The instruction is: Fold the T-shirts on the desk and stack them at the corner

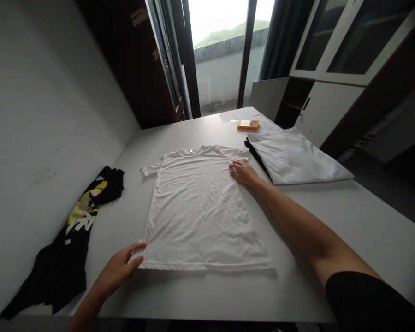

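Note:
A white short-sleeved T-shirt [197, 207] lies spread on the table, its collar towards the window and its hem towards me. Light wrinkles run across its body. At the near left corner of the hem, my left hand [122, 267] has the cloth between thumb and fingers. My right hand [242, 172] rests on the shirt's right side just below the sleeve, fingers stretched out over the fabric and holding nothing.
A black garment with a yellow and white print [78, 230] lies along the left wall. Folded white cloth [297, 159] sits over something black at the right. Behind are an orange-yellow box [248, 125] and a clear sheet. The white table [359, 221] reaches towards a glass door.

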The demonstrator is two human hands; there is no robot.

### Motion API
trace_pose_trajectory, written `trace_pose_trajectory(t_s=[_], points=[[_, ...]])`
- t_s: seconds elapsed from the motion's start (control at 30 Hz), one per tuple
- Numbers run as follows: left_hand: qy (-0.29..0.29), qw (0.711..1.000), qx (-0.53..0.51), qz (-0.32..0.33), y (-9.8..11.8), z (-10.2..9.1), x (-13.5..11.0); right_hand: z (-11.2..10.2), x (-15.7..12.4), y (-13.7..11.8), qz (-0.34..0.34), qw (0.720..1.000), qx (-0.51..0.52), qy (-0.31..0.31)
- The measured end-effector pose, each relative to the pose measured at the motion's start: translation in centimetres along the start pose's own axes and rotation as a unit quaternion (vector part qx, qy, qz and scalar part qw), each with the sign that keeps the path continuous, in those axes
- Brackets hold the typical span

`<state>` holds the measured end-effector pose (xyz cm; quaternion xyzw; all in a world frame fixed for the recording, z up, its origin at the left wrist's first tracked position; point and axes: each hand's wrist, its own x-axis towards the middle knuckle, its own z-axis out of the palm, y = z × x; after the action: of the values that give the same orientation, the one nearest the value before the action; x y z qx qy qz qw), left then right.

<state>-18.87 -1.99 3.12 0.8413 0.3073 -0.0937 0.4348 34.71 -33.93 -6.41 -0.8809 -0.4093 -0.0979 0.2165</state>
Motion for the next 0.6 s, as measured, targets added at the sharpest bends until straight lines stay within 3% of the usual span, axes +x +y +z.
trace_pose_trajectory(t_s=[0.1,0.17,0.27,0.37,0.47,0.53,0.6], points=[[-0.13,0.988,0.083,-0.017,-0.1,-2.0,-0.6,-0.2,0.0,-0.4,0.018,1.0,-0.012,0.005],[-0.15,0.98,0.132,-0.016,0.9,-3.2,-0.7,-0.4,0.1,-1.0,0.039,0.999,-0.023,0.01],[-0.07,0.979,0.19,0.036,3.7,-3.8,0.6,-0.9,0.5,-2.1,0.063,0.997,-0.034,0.03],[-0.019,0.975,0.186,0.119,7.0,-2.9,3.8,-1.3,1.1,-3.2,0.054,0.997,-0.022,0.056],[0.017,0.958,0.181,0.22,9.8,-1.3,9.0,-1.1,2.4,-3.9,0.011,0.999,-0.001,0.043],[0.073,0.931,0.215,0.286,11.1,-0.5,13.4,-0.7,3.6,-3.9,-0.001,1.0,-0.001,0.025],[0.13,0.909,0.246,0.309,12.0,0.0,18.1,-0.1,5.0,-3.8,0.003,1.0,-0.01,0.013]])
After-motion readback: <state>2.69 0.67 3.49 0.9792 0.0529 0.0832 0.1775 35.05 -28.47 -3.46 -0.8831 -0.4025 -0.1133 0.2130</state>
